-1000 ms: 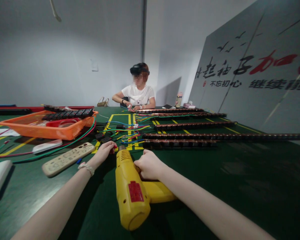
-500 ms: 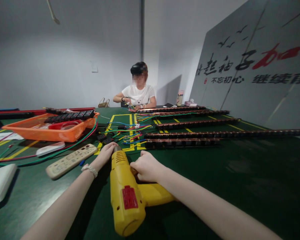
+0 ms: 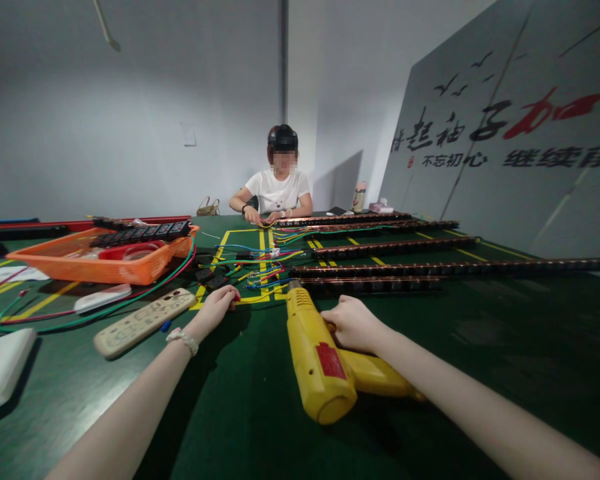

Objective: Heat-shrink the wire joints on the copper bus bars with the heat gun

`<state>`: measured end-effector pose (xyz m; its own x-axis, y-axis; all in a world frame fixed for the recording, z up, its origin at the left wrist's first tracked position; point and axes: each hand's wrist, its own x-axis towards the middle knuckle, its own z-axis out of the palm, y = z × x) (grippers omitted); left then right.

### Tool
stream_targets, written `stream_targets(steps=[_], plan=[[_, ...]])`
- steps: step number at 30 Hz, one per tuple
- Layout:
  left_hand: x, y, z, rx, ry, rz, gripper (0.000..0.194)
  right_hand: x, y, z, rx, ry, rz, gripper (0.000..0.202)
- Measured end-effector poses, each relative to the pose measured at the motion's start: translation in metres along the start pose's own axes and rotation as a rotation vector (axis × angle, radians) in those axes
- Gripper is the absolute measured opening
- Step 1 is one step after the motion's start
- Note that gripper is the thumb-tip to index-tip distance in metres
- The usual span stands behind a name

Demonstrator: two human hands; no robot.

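Gripping heat gun [image 3: 305, 360]; wall panel [image 3: 500, 197] reads “不忘初心”.

One head-worn view, low over the green table [image 3: 260, 413], forward and slightly down, far wall [image 3: 130, 133] beyond.

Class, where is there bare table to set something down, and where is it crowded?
Bare table lies between the black strips and right arm, and between the left arm and heat gun. Crowded: left to middle, with basket, remote and wires.
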<state>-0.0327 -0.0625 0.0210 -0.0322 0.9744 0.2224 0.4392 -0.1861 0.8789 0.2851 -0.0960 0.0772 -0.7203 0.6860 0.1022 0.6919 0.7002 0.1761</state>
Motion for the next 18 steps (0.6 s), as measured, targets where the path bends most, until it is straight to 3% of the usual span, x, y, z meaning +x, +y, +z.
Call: stream_targets(steps=[6,18], plan=[[0.0,-0.002,0.0,0.021,-0.015,-0.004,0.024,-0.01,0.011,0.0,-0.042,-0.006,0.036,0.01],[0.001,-0.004,0.001,0.048,0.016,0.021,0.026,0.006,-0.008,-0.002,-0.001,-0.012,-0.058,0.011]])
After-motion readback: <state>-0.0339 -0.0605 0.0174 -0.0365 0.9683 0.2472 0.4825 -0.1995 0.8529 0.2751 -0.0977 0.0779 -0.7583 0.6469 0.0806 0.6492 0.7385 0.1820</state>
